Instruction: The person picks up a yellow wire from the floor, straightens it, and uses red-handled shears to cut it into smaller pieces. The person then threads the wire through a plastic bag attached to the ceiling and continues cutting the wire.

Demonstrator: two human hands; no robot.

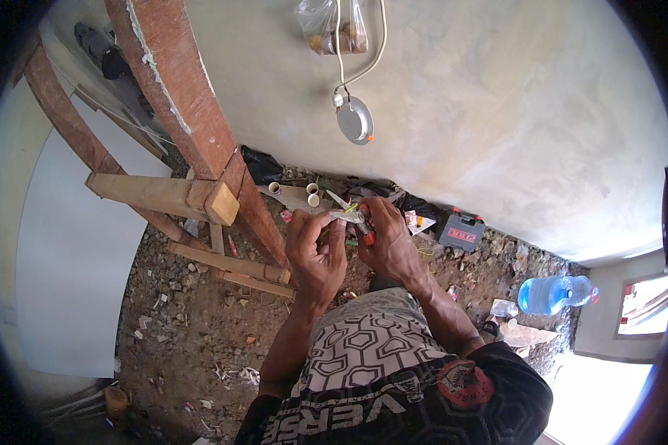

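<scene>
Left hand [315, 248]: fingers curled round the pale wire [343, 216]
Right hand [387, 241]: clenched on red-handled pliers [364, 226] (jaws at the wire, between both hands)

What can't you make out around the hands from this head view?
- The small white and yellow piece between the left hand and right hand: too small and mostly covered by fingers.
- The red-handled tool: its tip is hidden in the right hand.
- The bag on the wall: cut off by the top edge.
</scene>
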